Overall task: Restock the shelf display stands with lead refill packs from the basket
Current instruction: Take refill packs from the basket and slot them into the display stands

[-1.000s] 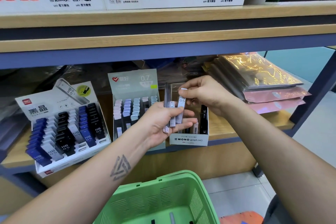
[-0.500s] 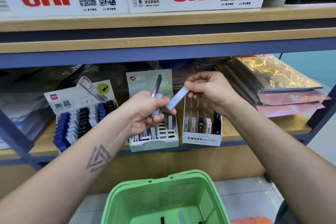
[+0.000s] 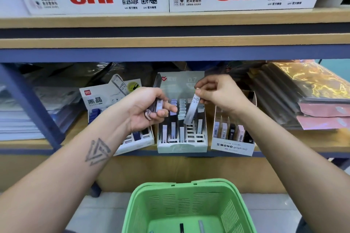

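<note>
Two hands are raised in front of the lower shelf (image 3: 284, 143), above the green basket (image 3: 189, 208). One grey lead pack (image 3: 191, 110), printed HB, is pinched at its top end by the right hand (image 3: 217, 93) and hangs tilted, lower end over the slotted rows of the middle stand (image 3: 181, 138); whether it touches a slot cannot be told. Several spare packs (image 3: 158, 106) are gripped in the curled fingers of the left hand (image 3: 145, 110), just left of that stand and in front of the left stand (image 3: 121, 119). More packs are seen loose on the basket floor. A white stand (image 3: 233, 141) marked MONO is set just right of the middle one. Insertion into an open slot is judged to be the step in hand. Risks from here: the tilted pack could be caught on the slot dividers or on packs already seated, and neighbours could be knocked askew; a pinch held only at the top gives little control, so the pack could be dropped behind the rows. The stand card reads 0.7 while the pack label seems to read 0.5, so a wrong-stand placement is possible. Spares could also slip from the left-hand bundle.
</note>
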### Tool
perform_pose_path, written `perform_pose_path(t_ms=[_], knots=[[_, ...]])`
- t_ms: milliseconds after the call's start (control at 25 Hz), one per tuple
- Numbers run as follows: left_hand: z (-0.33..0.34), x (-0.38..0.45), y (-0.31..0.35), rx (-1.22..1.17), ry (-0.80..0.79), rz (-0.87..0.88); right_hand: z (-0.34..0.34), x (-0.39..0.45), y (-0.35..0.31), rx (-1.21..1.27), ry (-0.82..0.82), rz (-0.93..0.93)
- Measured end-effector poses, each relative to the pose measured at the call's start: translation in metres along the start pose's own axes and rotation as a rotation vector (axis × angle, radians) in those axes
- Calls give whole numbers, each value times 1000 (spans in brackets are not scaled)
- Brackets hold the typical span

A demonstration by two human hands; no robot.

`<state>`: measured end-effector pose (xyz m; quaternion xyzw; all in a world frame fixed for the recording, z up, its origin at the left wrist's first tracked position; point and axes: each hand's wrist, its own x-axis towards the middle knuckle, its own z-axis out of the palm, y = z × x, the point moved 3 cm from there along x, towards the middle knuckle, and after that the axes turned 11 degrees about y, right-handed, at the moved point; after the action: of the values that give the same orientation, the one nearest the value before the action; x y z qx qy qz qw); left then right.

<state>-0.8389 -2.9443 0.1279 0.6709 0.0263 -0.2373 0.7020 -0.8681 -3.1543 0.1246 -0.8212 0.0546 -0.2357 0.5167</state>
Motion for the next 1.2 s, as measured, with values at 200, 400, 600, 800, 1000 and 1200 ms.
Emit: perform_pose_path(t_ms=[200, 400, 600, 800, 1000, 1200], knots=[[-16, 2, -4, 46, 44, -13, 20, -9, -15, -2, -116, -79], [-40, 2, -9, 52, 102, 25, 35, -9, -18, 31, -177, -47], [-51, 4, -19, 99, 95, 41, 39, -6, -22, 39, -232, -30], [-44, 0, -22, 105, 80, 14, 33, -3, -22, 38, -196, -36], [-41, 4, -18, 107, 91, 47, 19, -1, -16, 28, -103, -62], [-34, 6, -18, 117, 99, 74, 4, 4, -9, 3, -42, -43]])
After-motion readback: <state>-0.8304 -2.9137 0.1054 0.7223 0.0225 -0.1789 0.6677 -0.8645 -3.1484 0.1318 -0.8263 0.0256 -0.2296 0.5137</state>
